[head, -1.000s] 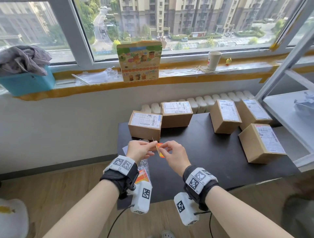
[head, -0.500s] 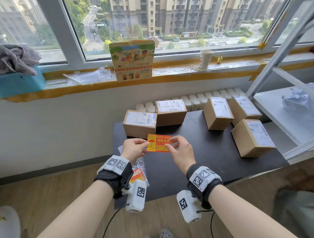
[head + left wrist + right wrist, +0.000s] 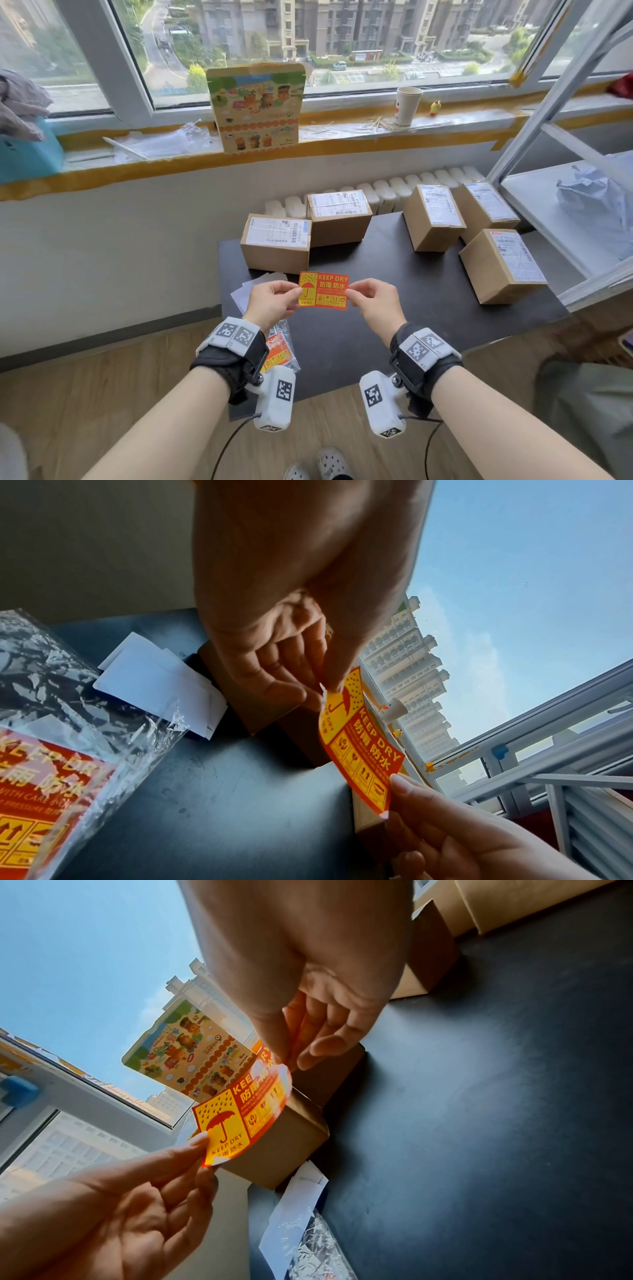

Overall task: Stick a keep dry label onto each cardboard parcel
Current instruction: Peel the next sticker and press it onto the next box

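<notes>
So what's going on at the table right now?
A person holds one keep dry label stretched between both hands: the left hand pinches its umbrella end, the right hand the other. It is above the black table, in front of the nearest parcel. None of the five parcels shows a label yet.

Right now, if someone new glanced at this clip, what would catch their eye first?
Probably the bright red-and-yellow keep dry label, held flat above the near edge of the black table, pinched at its ends by the left hand and the right hand. Behind it, five cardboard parcels stand on the table; the nearest parcel sits just beyond the label. On the windowsill a colourful cartoon-printed box stands upright.
</notes>
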A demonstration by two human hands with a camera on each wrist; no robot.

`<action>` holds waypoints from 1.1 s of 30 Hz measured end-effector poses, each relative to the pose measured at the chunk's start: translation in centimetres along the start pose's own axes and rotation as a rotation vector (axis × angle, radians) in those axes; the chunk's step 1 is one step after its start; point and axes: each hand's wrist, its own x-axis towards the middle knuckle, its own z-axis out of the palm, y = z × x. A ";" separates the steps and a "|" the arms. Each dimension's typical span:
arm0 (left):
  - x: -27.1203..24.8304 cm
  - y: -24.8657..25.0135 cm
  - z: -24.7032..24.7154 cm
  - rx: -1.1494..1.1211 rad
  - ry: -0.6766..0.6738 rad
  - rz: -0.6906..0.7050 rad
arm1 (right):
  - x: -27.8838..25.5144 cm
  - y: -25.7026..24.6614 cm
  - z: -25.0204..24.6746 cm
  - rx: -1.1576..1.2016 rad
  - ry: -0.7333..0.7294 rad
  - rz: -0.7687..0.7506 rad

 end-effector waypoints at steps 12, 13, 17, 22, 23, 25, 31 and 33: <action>2.0 0.1 3.3 0.000 0.023 0.033 | 2.7 0.7 -3.2 -0.001 0.002 0.019; 2.1 0.3 3.7 0.010 0.030 0.050 | 3.1 0.7 -3.6 -0.002 0.002 0.017; 3.0 1.3 5.5 0.059 0.127 0.102 | 5.0 0.9 -4.8 -0.009 -0.024 -0.005; 5.0 1.4 7.9 0.109 0.269 0.116 | 8.2 1.5 -5.9 -0.019 -0.075 -0.041; 5.5 1.5 8.4 0.112 0.293 0.114 | 9.1 1.7 -6.1 -0.022 -0.091 -0.053; 6.5 1.5 9.3 0.120 0.344 0.116 | 10.9 2.1 -6.4 -0.032 -0.122 -0.075; 9.5 0.6 11.9 0.114 0.514 0.139 | 15.7 3.5 -6.1 -0.031 -0.198 -0.112; 10.7 0.1 12.4 0.096 0.571 0.140 | 17.0 4.0 -5.6 -0.010 -0.204 -0.130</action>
